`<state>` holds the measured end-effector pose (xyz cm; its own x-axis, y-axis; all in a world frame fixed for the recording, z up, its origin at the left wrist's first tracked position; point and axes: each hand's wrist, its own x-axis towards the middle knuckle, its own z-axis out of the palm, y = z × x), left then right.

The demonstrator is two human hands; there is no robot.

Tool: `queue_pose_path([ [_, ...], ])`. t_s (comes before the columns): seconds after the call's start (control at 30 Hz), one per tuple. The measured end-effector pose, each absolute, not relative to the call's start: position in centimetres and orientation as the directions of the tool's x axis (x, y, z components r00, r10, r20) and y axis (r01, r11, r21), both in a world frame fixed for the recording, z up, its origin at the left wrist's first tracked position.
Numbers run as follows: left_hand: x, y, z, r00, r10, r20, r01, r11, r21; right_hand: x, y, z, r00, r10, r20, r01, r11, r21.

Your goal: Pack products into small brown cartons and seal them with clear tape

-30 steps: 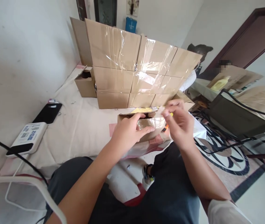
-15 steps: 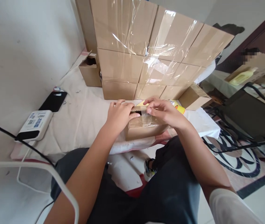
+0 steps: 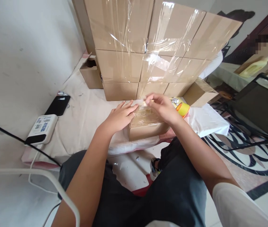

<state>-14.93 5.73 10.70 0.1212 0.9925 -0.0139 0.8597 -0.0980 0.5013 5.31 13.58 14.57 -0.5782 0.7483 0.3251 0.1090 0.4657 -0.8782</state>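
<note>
A small cardboard box (image 3: 148, 130) lies on the cloth-covered table in front of me, its top flap down and clear packing tape (image 3: 145, 111) shining across it. My left hand (image 3: 121, 116) rests on the box's left top edge, palm down with fingers stretched out. Over the far part of the lid, my right hand (image 3: 162, 107) has its thumb and fingers pinched together. A glossy bit of the tape shows at those fingertips, slightly blurred.
Taped cardboard boxes (image 3: 119, 67) form a stacked wall behind. A yellow-orange tape roll (image 3: 183, 109) lies right of my right hand, near another box (image 3: 200, 93). To the left are a black phone (image 3: 57, 105) and white power strip (image 3: 41, 128); a chair (image 3: 254, 110) stands right.
The box's raised flap has gone down flat. My left fingers have spread out on the lid, and my right hand has shifted slightly left, off the flap's edge. The view has tilted a little.
</note>
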Motion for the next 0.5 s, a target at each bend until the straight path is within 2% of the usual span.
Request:
queue_pose_path([
  [0.07,-15.0,5.8,10.6,0.114,0.993,-0.018,0.841,-0.088,0.533,5.8,12.8,15.9,-0.538,0.747,0.389,0.012,0.469,-0.883],
  [0.13,-15.0,5.8,10.7,0.115,0.993,-0.013,0.811,-0.086,0.579,6.0,12.0,16.8,-0.56,0.75,0.352,0.03,0.443,-0.896],
  [0.27,-15.1,5.7,10.8,0.121,0.993,-0.018,0.708,-0.073,0.702,4.8,11.6,15.3,-0.626,0.759,0.18,0.222,0.394,-0.892],
  [0.4,-15.1,5.5,11.3,0.053,0.997,-0.056,0.575,0.016,0.818,3.2,12.1,12.8,-0.63,0.753,0.188,0.41,0.529,-0.743],
  [0.5,-15.2,5.2,11.8,0.049,0.995,-0.085,0.512,0.048,0.857,2.8,12.1,12.4,-0.592,0.784,0.186,0.513,0.545,-0.662],
])
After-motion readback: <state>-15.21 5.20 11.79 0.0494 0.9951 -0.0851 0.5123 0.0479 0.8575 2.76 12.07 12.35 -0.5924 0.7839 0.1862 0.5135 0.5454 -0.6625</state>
